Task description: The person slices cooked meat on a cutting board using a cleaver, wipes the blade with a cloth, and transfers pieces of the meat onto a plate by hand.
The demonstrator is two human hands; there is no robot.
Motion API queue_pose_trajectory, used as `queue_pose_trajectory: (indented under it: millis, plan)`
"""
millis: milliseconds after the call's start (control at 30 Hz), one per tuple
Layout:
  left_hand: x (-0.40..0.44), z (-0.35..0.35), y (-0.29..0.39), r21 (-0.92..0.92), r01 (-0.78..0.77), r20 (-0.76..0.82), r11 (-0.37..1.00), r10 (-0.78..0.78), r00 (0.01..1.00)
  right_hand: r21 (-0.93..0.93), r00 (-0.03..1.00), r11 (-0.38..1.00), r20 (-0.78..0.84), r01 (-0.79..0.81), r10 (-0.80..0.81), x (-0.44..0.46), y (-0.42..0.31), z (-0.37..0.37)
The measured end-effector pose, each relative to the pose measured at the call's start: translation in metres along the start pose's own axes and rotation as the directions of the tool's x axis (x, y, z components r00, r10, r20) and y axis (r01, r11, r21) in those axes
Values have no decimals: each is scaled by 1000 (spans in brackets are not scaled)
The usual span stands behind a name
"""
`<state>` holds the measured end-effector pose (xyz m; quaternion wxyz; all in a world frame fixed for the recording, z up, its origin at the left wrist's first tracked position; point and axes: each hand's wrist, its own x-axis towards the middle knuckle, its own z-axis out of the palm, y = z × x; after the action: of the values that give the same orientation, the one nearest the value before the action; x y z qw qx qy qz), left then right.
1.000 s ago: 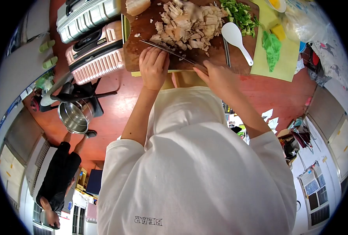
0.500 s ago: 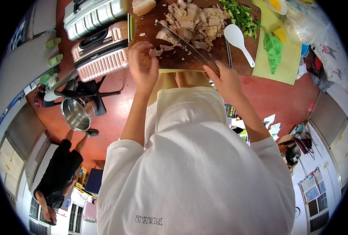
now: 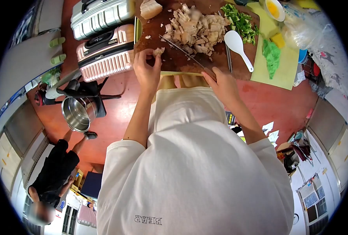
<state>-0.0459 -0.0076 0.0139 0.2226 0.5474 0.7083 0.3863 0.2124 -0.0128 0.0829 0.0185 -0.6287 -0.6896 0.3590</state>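
My right hand [image 3: 220, 84] is closed around the handle of a knife [image 3: 187, 56], whose blade points up and left across the board. Between the fingertips of my left hand [image 3: 147, 68] is a small bit of meat [image 3: 158, 51], at the board's near left edge. A heap of chopped cooked meat [image 3: 199, 29] lies beyond the blade on the brown cutting board [image 3: 174, 66]. One larger uncut chunk of meat [image 3: 151, 8] sits at the far left. Chopped green vegetable [image 3: 242, 23] is piled on the right side.
A white spoon [image 3: 236, 45] and chopsticks [image 3: 228, 58] rest on the board's right side. Beside it are a green plastic bag [image 3: 271, 58] and a bowl with yellow contents [image 3: 275, 9]. Suitcases [image 3: 105, 51] stand left; a steel pot [image 3: 78, 113] and another person [image 3: 54, 172] are behind.
My left hand has gone from loosely spread fingers to a pinch on a bit of meat. The knife stays in my right hand, its tip slightly lower.
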Motion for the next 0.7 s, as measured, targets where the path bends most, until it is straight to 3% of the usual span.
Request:
queue_pose_trajectory:
  millis: [67,167,233,367,467,600,700]
  plan:
    - [6,-1,5,-79,77,-24,994,-79,997,-36,1000,999,-19,24,-25,-2,-1,2]
    - [16,2,-2,30,72,-172,997,-66,983,8,1000,1000,13,12,-12,-2,1,4]
    - [17,2,-5,-6,108,-189,994,-108,976,66,999,998,34,-18,16,-2,2,4]
    - [13,4,-5,-18,81,-46,997,-82,996,82,998,996,46,-36,33,-4,-2,-3]
    - [15,8,2,19,-120,12,993,120,993,62,999,997,41,-37,35,-4,-3,-4]
    - [13,6,12,-41,-152,-94,988,147,985,125,1000,992,13,-13,11,-4,-7,-1]
    - [7,6,5,-110,-68,-87,992,58,994,136,1000,991,24,-6,2,-6,-18,-4]
